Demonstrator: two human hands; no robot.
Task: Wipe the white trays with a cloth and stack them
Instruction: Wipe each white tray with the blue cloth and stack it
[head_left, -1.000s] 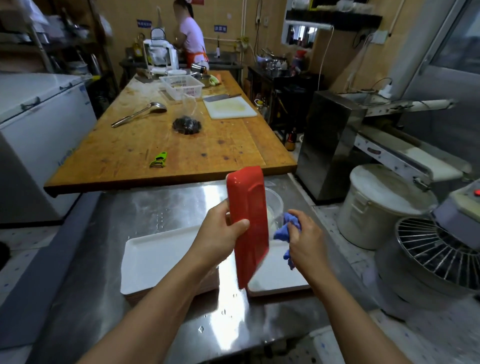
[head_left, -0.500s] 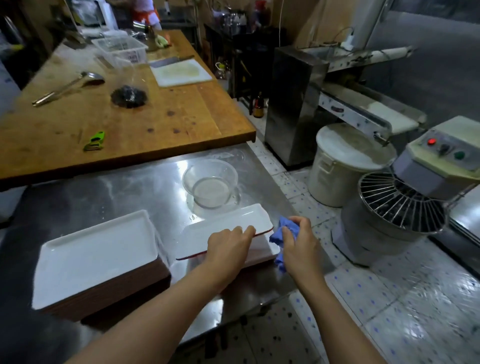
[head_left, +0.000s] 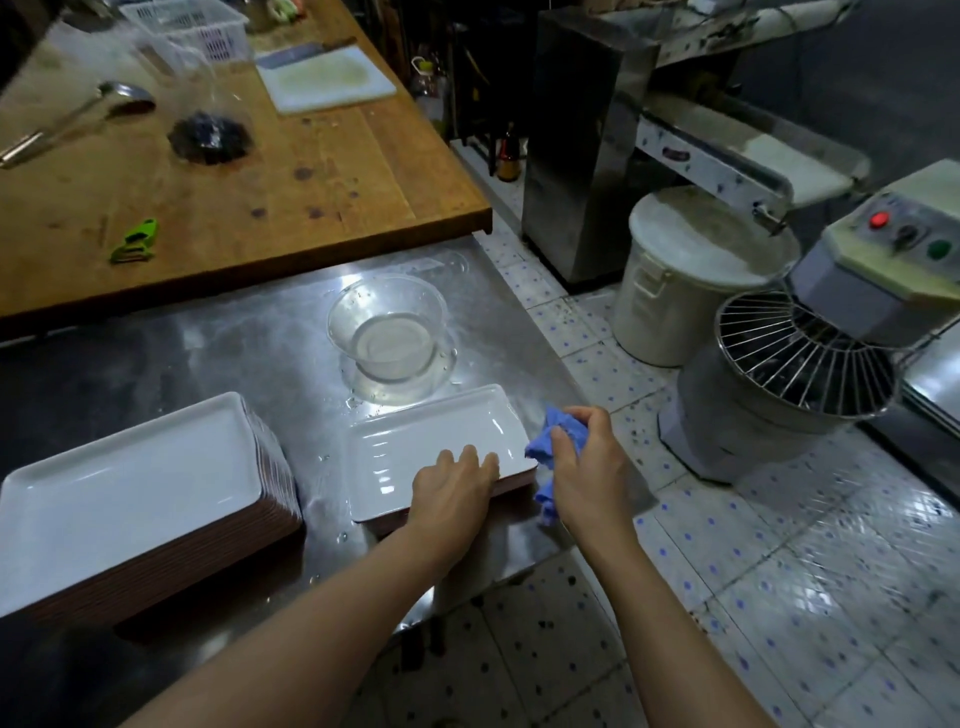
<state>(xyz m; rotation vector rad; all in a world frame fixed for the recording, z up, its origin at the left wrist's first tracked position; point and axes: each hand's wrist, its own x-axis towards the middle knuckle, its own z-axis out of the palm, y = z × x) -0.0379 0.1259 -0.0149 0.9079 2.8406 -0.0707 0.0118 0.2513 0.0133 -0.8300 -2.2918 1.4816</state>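
A white tray with a red underside (head_left: 415, 441) lies face up on a short pile of trays at the steel counter's front right edge. My left hand (head_left: 454, 491) rests on its near rim, fingers reaching over the edge into the tray. My right hand (head_left: 587, 467) grips a crumpled blue cloth (head_left: 550, 447) just off the tray's right corner. A tall stack of white trays (head_left: 130, 488) stands on the counter to the left.
A clear glass bowl of water (head_left: 387, 332) stands just behind the tray. A wooden table (head_left: 234, 171) beyond holds a green peeler, a ladle, a basket and a cutting board. To the right, on the tiled floor, are a white bucket (head_left: 691, 275) and a dough mixer (head_left: 810, 374).
The tray, held upright with its red underside facing me, has been laid face up on the short pile. My left hand went down with it; the view tilted downward.
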